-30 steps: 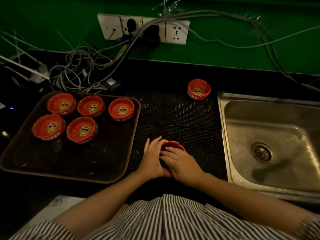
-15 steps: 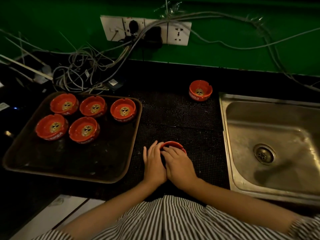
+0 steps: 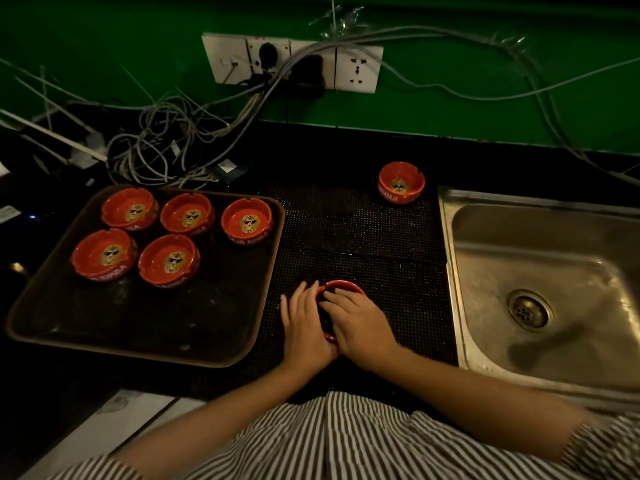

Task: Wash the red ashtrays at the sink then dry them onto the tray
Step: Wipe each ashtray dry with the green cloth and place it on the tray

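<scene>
A red ashtray [image 3: 343, 285] sits on the black mat near the counter's front edge. My left hand [image 3: 304, 323] lies against its left side with the fingers fairly straight. My right hand [image 3: 360, 323] covers its top, fingers bent down into the bowl, so most of the ashtray is hidden; the bowl looks dark under the fingers. Several red ashtrays [image 3: 247, 221] with gold emblems stand upright on the far half of the brown tray [image 3: 194, 355] at left. One more red ashtray [image 3: 401, 183] stands alone on the mat by the sink's far left corner.
The steel sink [image 3: 540, 271] with its drain [image 3: 528, 311] lies to the right. The black studded mat [image 3: 346, 220] runs between tray and sink. Tangled cables [image 3: 162, 147] hang from wall sockets [image 3: 294, 62] behind the tray. The tray's near half is bare.
Both hands stay on the same ashtray. My left hand's fingers have drawn closer together along its side, and my right hand has shifted a little over the bowl.
</scene>
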Tool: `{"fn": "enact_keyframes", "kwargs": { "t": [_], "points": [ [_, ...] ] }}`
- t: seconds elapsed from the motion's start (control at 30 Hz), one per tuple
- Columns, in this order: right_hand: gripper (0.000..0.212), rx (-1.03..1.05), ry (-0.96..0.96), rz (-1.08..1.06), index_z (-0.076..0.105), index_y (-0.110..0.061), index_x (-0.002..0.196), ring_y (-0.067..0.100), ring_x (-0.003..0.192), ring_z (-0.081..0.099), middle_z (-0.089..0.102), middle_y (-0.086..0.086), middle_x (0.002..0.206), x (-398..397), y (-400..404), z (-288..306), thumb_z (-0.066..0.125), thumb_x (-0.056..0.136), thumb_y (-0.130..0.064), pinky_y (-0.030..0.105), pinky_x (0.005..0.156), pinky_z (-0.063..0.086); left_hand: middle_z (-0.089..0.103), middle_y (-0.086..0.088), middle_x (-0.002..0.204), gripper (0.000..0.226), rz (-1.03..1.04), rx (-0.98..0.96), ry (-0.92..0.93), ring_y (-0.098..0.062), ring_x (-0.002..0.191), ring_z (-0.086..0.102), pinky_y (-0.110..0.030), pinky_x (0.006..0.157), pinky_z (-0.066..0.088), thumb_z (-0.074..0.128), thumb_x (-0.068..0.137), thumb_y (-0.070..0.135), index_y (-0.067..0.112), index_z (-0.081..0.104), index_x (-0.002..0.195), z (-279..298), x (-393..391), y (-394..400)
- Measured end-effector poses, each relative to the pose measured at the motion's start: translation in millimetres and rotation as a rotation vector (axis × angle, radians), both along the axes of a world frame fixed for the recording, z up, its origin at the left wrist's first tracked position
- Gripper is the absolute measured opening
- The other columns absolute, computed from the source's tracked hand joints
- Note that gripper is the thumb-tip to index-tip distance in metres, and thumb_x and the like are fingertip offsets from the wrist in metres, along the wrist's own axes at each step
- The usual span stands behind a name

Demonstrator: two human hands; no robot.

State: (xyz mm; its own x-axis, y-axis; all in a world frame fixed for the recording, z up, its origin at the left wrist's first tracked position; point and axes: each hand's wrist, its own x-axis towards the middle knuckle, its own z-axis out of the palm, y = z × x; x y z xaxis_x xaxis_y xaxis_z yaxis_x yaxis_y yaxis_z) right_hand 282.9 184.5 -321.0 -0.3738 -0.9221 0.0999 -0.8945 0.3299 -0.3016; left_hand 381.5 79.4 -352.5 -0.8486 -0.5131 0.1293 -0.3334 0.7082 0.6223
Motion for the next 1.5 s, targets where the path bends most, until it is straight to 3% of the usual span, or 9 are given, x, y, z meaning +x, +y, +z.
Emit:
{"fn": "enact_keyframes", "kwargs": {
  "t": [0.17,0.3,0.47,0.77,0.93,1.1,1.23,1.37,1.5],
  "points": [
    [0.047,-0.042,-0.022,-0.148,0.067,-0.015,0.12,0.022,0.122,0.055,0.063,0.002,0.128,19,-7,1,0.04,0.084,-0.027,0.039,0.105,0.043,0.043,-0.003,0.148,0.056,0.18,0.019,0.019,-0.008,0.143,0.024,-0.046,0.122,-0.003,0.052,0.091,0.029,0.012,0.039,0.143,-4,-8,8],
    [0.04,0.005,0.027,0.242,0.066,-0.012,0.121,0.024,0.125,0.053,0.062,0.005,0.13,-13,4,2,0.046,0.087,-0.023,0.038,0.109,0.039,0.042,-0.003,0.148,0.107,-0.237,0.069,-0.065,-0.011,0.144,0.024,-0.045,0.122,-0.006,0.064,0.057,0.069,0.014,0.036,0.145,3,-12,-38],
    [0.034,0.09,-0.005,0.514,0.064,-0.012,0.124,0.023,0.131,0.046,0.059,0.004,0.134,-50,0,8,0.05,0.094,-0.022,0.036,0.113,0.032,0.03,0.001,0.156,0.125,-0.512,0.069,-0.16,-0.007,0.149,0.008,-0.045,0.121,-0.009,0.081,0.049,0.068,0.022,0.026,0.151,17,-25,-69],
    [0.046,-0.057,0.01,-0.158,0.069,-0.014,0.117,0.021,0.12,0.057,0.066,0.003,0.124,21,-10,5,0.04,0.084,-0.029,0.035,0.107,0.037,0.042,-0.006,0.15,0.052,0.164,-0.003,0.032,-0.007,0.147,0.016,-0.05,0.122,-0.004,0.056,0.094,0.026,0.012,0.04,0.142,-7,-8,6],
    [0.04,0.029,0.048,0.308,0.064,-0.012,0.124,0.022,0.129,0.049,0.06,0.004,0.133,-20,4,0,0.044,0.092,-0.025,0.036,0.113,0.034,0.04,-0.005,0.149,0.112,-0.273,0.072,-0.073,-0.015,0.146,0.023,-0.046,0.122,-0.005,0.069,0.055,0.07,0.013,0.036,0.145,1,-14,-44],
    [0.035,0.105,-0.018,0.565,0.06,-0.013,0.129,0.022,0.136,0.041,0.055,0.003,0.139,-58,-3,6,0.051,0.096,-0.021,0.035,0.115,0.029,0.032,0.0,0.155,0.125,-0.495,0.054,-0.152,-0.009,0.149,0.009,-0.044,0.122,-0.005,0.082,0.049,0.068,0.02,0.028,0.151,14,-28,-71],
    [0.037,-0.015,-0.024,0.225,0.065,-0.015,0.124,0.02,0.129,0.05,0.061,0.003,0.132,-24,-1,1,0.046,0.093,-0.024,0.036,0.111,0.037,0.033,0.003,0.154,0.115,-0.194,0.011,-0.059,-0.01,0.149,0.011,-0.049,0.122,-0.003,0.069,0.057,0.07,0.015,0.029,0.15,6,-5,-33],
    [0.048,-0.051,-0.078,-0.201,0.067,-0.015,0.122,0.021,0.126,0.054,0.062,0.003,0.13,23,-15,-3,0.035,0.088,-0.029,0.039,0.108,0.041,0.039,-0.003,0.152,0.06,0.202,-0.013,0.002,-0.008,0.148,0.012,-0.049,0.121,-0.006,0.062,0.091,0.025,0.011,0.036,0.144,-5,-4,8],
    [0.048,-0.052,-0.019,-0.099,0.066,-0.012,0.123,0.02,0.127,0.053,0.062,0.006,0.131,15,-11,-6,0.036,0.089,-0.029,0.04,0.105,0.044,0.048,-0.003,0.145,0.058,0.08,-0.04,0.004,-0.005,0.145,0.02,-0.049,0.121,-0.007,0.055,0.087,0.041,0.013,0.045,0.136,-8,-8,-15]
  ]
}}
